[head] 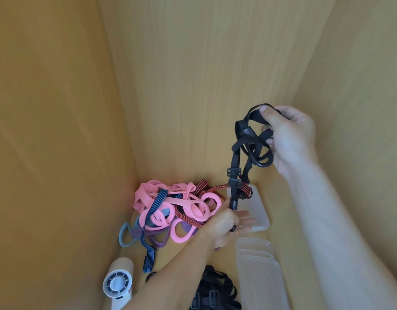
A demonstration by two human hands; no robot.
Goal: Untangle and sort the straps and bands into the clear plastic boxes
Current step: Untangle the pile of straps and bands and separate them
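My right hand is raised and grips the looped upper end of a black strap with plastic buckles. The strap hangs down to my left hand, which holds its lower end beside the pile. A red-and-black striped elastic band is caught around the strap near the buckles. The tangled pile holds pink bands, a blue striped strap, purple bands and a grey-blue loop. One clear plastic box lies behind my left hand, another clear box nearer me.
A white handheld fan lies at the lower left. A heap of black straps sits at the bottom centre under my left forearm. Wooden walls close in at the left, back and right.
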